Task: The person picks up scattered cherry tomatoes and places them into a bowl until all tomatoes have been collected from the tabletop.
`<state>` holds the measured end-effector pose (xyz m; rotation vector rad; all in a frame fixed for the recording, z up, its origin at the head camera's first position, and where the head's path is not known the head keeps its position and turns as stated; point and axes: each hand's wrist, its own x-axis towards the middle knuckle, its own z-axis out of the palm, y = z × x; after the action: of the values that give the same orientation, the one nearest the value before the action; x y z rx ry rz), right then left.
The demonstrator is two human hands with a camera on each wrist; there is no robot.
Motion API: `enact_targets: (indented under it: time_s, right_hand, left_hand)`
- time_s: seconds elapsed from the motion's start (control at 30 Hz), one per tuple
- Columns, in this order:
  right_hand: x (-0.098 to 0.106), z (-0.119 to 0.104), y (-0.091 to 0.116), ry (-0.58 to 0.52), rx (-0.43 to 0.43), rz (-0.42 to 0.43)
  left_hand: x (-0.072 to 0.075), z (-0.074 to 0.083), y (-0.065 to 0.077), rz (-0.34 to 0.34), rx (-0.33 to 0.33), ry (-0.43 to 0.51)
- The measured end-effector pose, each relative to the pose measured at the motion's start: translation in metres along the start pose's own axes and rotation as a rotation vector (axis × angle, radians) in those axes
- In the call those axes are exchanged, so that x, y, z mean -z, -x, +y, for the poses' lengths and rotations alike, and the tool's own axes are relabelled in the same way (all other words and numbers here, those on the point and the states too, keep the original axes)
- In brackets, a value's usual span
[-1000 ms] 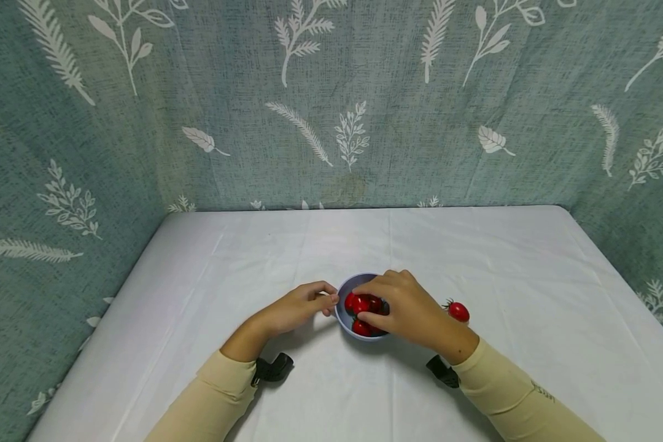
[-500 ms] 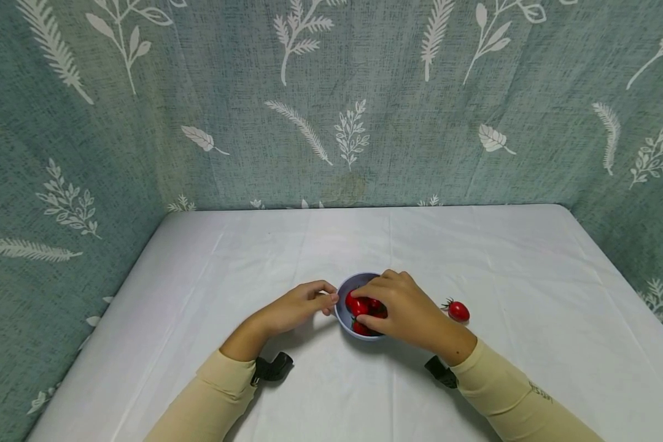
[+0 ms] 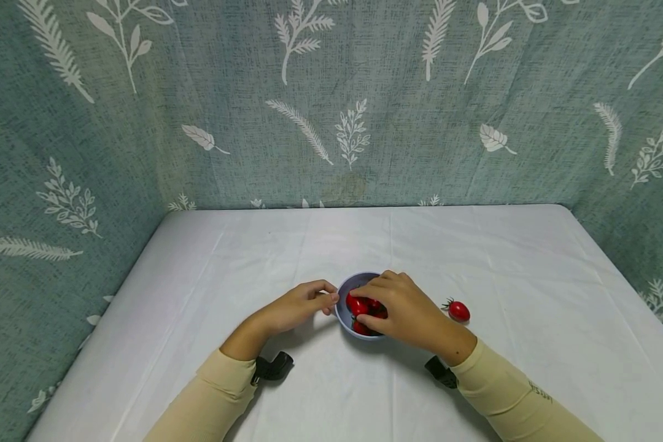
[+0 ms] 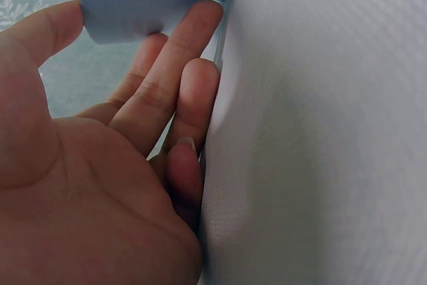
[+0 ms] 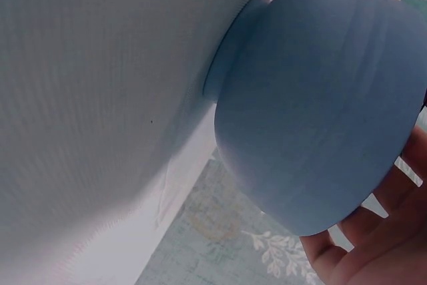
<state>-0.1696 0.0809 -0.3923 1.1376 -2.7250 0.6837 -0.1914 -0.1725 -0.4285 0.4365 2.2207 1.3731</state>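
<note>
A pale blue bowl (image 3: pixel 344 316) stands on the white table with several shiny red cherry tomatoes in it. My left hand (image 3: pixel 295 309) holds the bowl's left side, thumb and index finger at the rim. In the left wrist view, the thumb (image 4: pixel 61 26) and other fingertips (image 4: pixel 207 15) lie against its outer wall. My right hand (image 3: pixel 406 310) reaches over the right rim, with a cherry tomato (image 3: pixel 359 306) between its thumb and fingers. The palm hides the bowl's right part and some tomatoes. In the right wrist view, the bowl (image 5: pixel 320 105) covers those fingertips.
A lone cherry tomato (image 3: pixel 458 311) with a green stem lies on the table, just right of my right wrist. The white tablecloth (image 3: pixel 287 245) spreads around the bowl. Behind and beside it hangs a green leaf-patterned curtain (image 3: pixel 226 178).
My right hand has shifted very slightly inside the bowl, and the tomatoes under it have moved a little. The left hand and bowl stay in place.
</note>
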Motion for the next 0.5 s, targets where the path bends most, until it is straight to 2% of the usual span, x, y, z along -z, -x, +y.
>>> enact_targets:
  time_s: [0.33,0.5]
  right_hand:
    - [0.0036,-0.0004,0.0016,0.0,-0.003,0.005]
    - [0.0092,-0.0003,0.0055,-0.009,0.011,0.057]
  left_hand:
    - [-0.0005,-0.001,-0.0009,0.002,0.002,0.002]
    - [0.0,0.0004,-0.0003,0.001,0.0,0.0]
